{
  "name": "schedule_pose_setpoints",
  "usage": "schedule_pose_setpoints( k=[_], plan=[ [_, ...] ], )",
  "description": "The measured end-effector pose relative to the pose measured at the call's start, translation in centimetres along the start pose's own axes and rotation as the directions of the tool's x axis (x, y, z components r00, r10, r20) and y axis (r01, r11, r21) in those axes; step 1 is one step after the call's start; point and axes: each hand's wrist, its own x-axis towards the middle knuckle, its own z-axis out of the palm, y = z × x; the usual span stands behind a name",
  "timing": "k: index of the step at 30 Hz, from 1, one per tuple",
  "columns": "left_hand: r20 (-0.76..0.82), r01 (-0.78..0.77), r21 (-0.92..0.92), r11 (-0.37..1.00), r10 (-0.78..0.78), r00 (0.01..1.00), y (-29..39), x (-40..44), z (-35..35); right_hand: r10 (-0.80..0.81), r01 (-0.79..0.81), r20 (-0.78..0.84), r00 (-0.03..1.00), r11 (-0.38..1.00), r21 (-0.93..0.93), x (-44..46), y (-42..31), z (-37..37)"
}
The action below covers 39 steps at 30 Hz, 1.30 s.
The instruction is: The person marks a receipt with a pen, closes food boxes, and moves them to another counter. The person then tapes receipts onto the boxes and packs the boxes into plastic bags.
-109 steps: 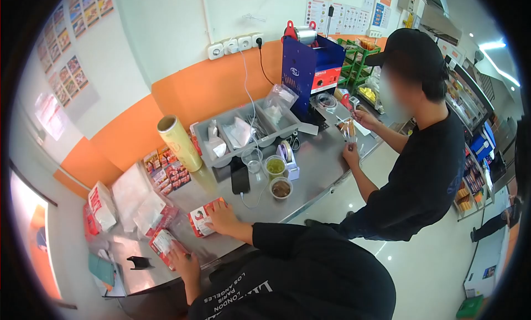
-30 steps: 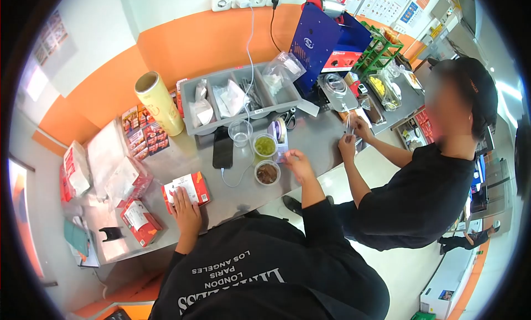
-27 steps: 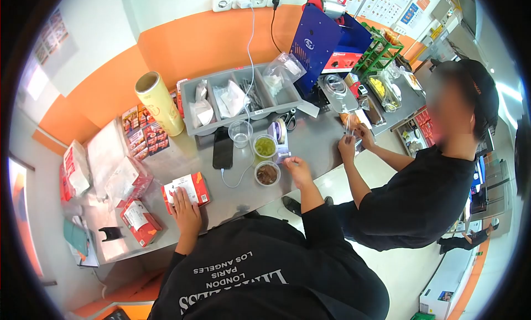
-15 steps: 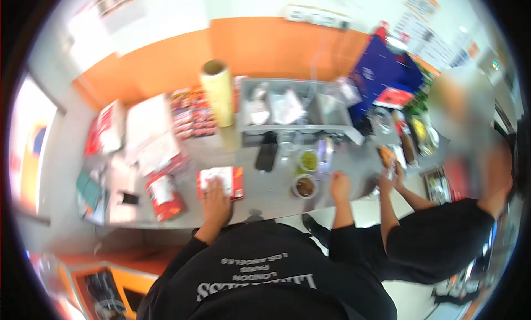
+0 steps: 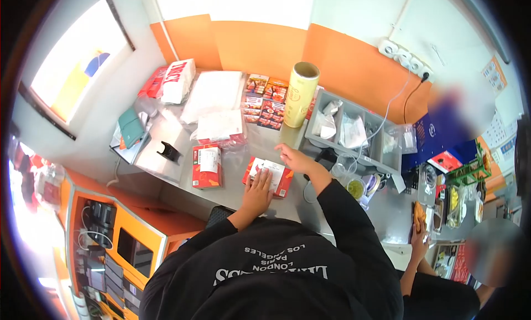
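Note:
My left hand (image 5: 258,194) lies flat, fingers outstretched, on a red box (image 5: 284,186) with a white paper label on top. Just beyond that box, my right hand (image 5: 297,159) hovers over the steel counter with one finger extended and nothing visible in it; its other fingers look loosely bent. To the left of my left hand sits a second red box (image 5: 214,180) with a white label. Beyond my right hand stands a tall yellow roll (image 5: 298,99). Partly behind my right sleeve are clear cups, one with green contents (image 5: 354,188).
A grey divided bin (image 5: 354,153) with packets stands at the back. Printed packets (image 5: 265,101), white sheets (image 5: 213,93) and a black holder (image 5: 168,152) lie further left. At right, another person's hand (image 5: 419,240) holds a golden-brown food item (image 5: 419,215).
The view has swung left. My right hand has moved from the counter's right part to beyond the labelled box, going from a fist to one finger extended. My left hand stays on the box.

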Motion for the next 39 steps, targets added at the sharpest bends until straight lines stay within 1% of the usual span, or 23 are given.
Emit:
schedule_pose_setpoints(
  k=[1,3,5,7,9,12,15,19,22,24,25,27,28,29,30,31,32,33,34,36,37,38,39],
  plan=[
    [-0.009,-0.008,0.001,1.000,0.008,1.000,0.0,0.0,0.0,-0.007,0.007,0.014,1.000,1.000,-0.005,0.9,0.8,0.2],
    [-0.016,0.002,-0.003,1.000,-0.002,1.000,0.1,0.0,-0.2,0.041,-0.038,0.138,0.990,0.999,-0.029,2.3,1.8,0.6],
    [-0.037,-0.002,-0.057,0.998,0.000,0.999,0.1,-0.1,-0.3,0.021,-0.017,0.150,0.989,1.000,-0.023,3.3,2.8,1.1],
    [-0.040,0.012,-0.066,0.998,-0.015,0.999,0.2,-0.1,-0.2,0.001,0.001,0.159,0.987,1.000,-0.013,3.9,3.7,1.5],
    [-0.041,0.021,-0.068,0.997,-0.024,0.999,0.1,0.0,-0.4,0.063,-0.073,0.266,0.962,0.997,0.030,4.6,4.0,1.4],
    [-0.013,0.021,-0.025,0.999,-0.021,1.000,0.2,0.0,-0.6,0.054,-0.089,0.344,0.937,0.992,0.087,4.7,3.9,1.2],
    [-0.007,0.025,-0.035,0.999,-0.025,1.000,0.4,0.0,-0.8,0.006,-0.046,0.369,0.929,0.994,0.101,4.6,4.2,1.3],
    [0.017,0.026,-0.027,0.999,-0.026,1.000,0.5,-0.2,-1.1,0.021,-0.052,0.390,0.921,0.996,0.070,4.6,5.0,1.6],
    [0.026,0.028,-0.029,0.999,-0.027,0.999,0.6,-0.2,-1.1,0.033,-0.087,0.359,0.933,0.987,0.138,4.7,5.8,1.8],
    [0.023,0.024,-0.028,0.999,-0.023,0.999,0.5,-0.4,-1.0,0.151,-0.220,0.377,0.914,0.964,0.147,4.7,5.6,1.5],
    [0.021,0.024,-0.025,0.999,-0.024,1.000,0.5,-0.3,-1.0,0.151,-0.219,0.374,0.915,0.965,0.147,4.8,5.5,1.3],
    [0.017,0.023,-0.024,0.999,-0.023,1.000,0.7,-0.3,-1.0,0.376,-0.410,0.305,0.875,0.910,0.056,4.7,5.5,1.1],
    [0.012,0.018,-0.032,0.999,-0.017,1.000,0.7,-0.4,-1.0,0.377,-0.411,0.302,0.876,0.910,0.056,4.5,5.8,1.3],
    [0.007,0.010,-0.038,0.999,-0.010,1.000,0.6,-0.4,-1.0,0.266,-0.251,0.162,0.950,0.962,-0.107,4.4,6.2,1.6],
    [0.006,0.006,-0.039,0.999,-0.006,1.000,0.5,-0.4,-1.0,0.119,-0.101,0.045,0.992,0.952,-0.289,4.3,6.5,1.9],
    [0.000,0.006,-0.032,0.999,-0.006,1.000,0.4,-0.3,-0.9,0.120,-0.103,0.043,0.992,0.951,-0.292,4.2,6.8,2.3],
    [-0.004,0.008,-0.028,1.000,-0.009,1.000,0.5,-0.4,-0.7,0.181,-0.185,-0.062,0.981,0.981,-0.060,3.6,4.5,2.2],
    [-0.001,0.009,-0.034,0.999,-0.009,1.000,0.5,-0.4,-0.6,0.264,-0.236,-0.149,0.953,0.954,0.183,3.1,3.1,2.4],
    [-0.005,0.009,-0.017,1.000,-0.009,1.000,0.5,-0.4,-0.5,0.270,-0.243,-0.146,0.952,0.953,0.182,2.7,3.1,2.9],
    [-0.002,0.007,-0.004,1.000,-0.007,1.000,0.4,-0.5,-0.4,0.212,-0.221,-0.162,0.964,0.975,-0.040,1.7,2.4,3.9],
    [-0.007,0.009,-0.007,1.000,-0.010,1.000,0.4,-0.5,-0.3,0.219,-0.228,-0.162,0.962,0.973,-0.038,1.1,2.3,3.6],
    [-0.012,0.011,-0.010,1.000,-0.011,1.000,0.3,-0.4,0.0,0.313,-0.319,-0.145,0.938,0.947,-0.019,0.5,0.2,2.1],
    [-0.052,-0.007,0.048,0.999,0.010,0.999,-0.1,-0.3,0.3,0.405,-0.408,-0.128,0.906,0.913,0.001,-0.2,-0.8,1.3]
  ],
)
